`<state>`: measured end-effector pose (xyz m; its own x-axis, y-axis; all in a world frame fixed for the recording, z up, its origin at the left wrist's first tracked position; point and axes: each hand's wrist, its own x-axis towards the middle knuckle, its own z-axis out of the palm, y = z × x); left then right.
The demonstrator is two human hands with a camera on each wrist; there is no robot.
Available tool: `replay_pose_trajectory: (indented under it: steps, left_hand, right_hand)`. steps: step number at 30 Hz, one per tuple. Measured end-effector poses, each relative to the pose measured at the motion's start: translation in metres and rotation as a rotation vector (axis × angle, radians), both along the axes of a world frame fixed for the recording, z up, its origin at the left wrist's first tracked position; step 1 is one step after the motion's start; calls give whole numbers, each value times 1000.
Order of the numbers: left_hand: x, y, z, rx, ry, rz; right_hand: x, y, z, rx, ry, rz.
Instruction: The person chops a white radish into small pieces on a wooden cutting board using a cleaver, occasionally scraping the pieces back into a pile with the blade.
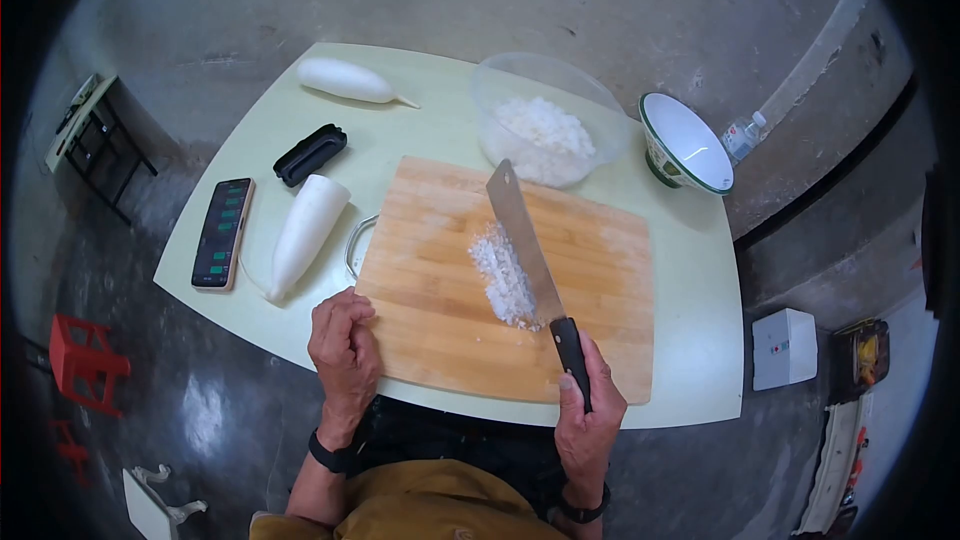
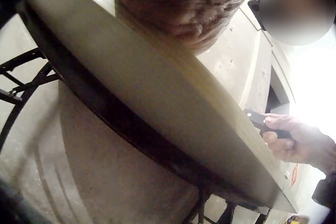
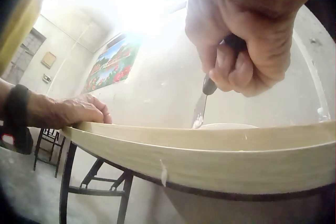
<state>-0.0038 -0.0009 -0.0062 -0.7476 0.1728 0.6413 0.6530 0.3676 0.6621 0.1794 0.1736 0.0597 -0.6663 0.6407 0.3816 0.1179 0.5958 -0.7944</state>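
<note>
My right hand [image 1: 590, 405] grips the black handle of a cleaver [image 1: 528, 240]. The blade stands over the wooden cutting board [image 1: 430, 310], beside a strip of finely chopped white radish [image 1: 503, 280]. White bits cling to the blade in the right wrist view. With curled fingers, my left hand [image 1: 345, 350] holds the board's near left corner; the right wrist view shows that hand [image 3: 73, 112] from the side, fingers bent down at the edge. A cut white radish [image 1: 308, 230] lies left of the board, and a whole radish [image 1: 345, 80] at the back.
A clear plastic bowl [image 1: 490, 80] with chopped white radish stands behind the board. Right of it sit a green-rimmed white bowl [image 1: 690, 145] and a plastic bottle [image 1: 742, 136]. A phone [image 1: 222, 235] and a black case [image 1: 310, 154] lie at left. A metal handle [image 1: 352, 240] juts beside the board.
</note>
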Motion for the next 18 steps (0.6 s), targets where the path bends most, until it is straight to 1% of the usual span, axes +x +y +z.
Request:
replay_pose_trajectory:
  steps: [1,3,7,9,13,15,16,18]
  left_hand:
    - [0,1,0,-5,7,2]
    - [0,1,-1,0,2,2]
    - [0,0,0,-4,4,-5]
    - [0,0,0,-1,6,-2]
    - [-1,1,-2,16,13,-5]
    - [1,0,-1,12,1,2]
    - [1,1,0,11,-7,6]
    - [1,0,0,6,-1,0]
  right_hand:
    - [0,1,-1,1,-2,-1]
    - [-1,4,-4,-39,-139,-2]
    - [-1,1,0,-14,-88,-18]
    - [-3,0,0,-15,-23,-48]
    - [-2,5,0,-25,-119,-47]
    - [-1,2,0,22,16,-61]
    - [-1,3,0,22,16,-62]
    - [0,5,1,-26,-137,-40]
